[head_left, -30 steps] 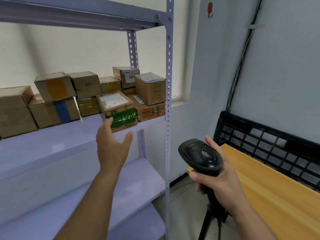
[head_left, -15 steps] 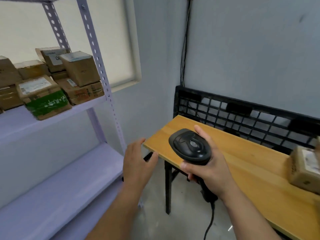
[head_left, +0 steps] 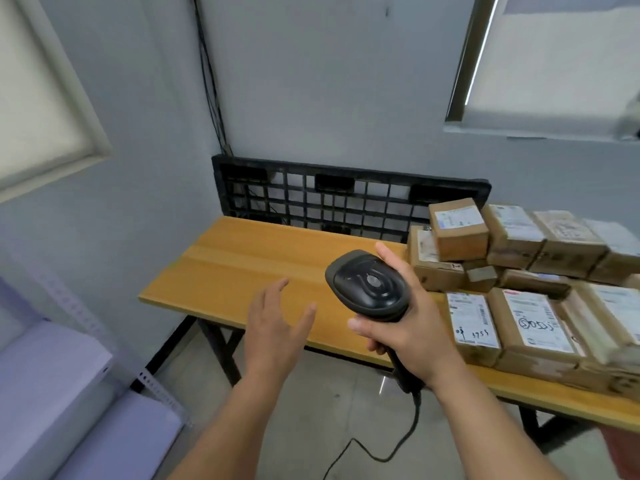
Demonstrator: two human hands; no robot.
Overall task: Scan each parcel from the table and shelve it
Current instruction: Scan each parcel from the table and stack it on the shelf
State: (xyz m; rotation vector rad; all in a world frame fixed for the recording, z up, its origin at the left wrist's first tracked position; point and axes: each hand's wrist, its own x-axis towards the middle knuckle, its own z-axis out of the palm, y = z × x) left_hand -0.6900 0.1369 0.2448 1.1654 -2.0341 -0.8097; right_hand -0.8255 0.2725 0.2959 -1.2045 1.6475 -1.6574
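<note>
My right hand [head_left: 412,336] grips a black barcode scanner [head_left: 369,284] by its handle, its head held above the wooden table [head_left: 239,271]. Its cable [head_left: 384,448] trails down to the floor. My left hand [head_left: 275,327] hovers empty with fingers spread, over the table's front edge, left of the scanner. Several cardboard parcels with white labels are piled on the right part of the table: a small one [head_left: 459,228] sits on top at the back, a flat labelled one [head_left: 472,325] lies nearest the scanner.
A black plastic pallet [head_left: 311,195] leans against the wall behind the table. The lilac metal shelf [head_left: 48,372] shows at the lower left, only its lower boards in view. Black table legs [head_left: 221,348] stand on a grey floor between shelf and table.
The view has swung right from the shelf to the table, bringing the parcel pile into sight. My left hand left the shelved box and now hovers over the table.
</note>
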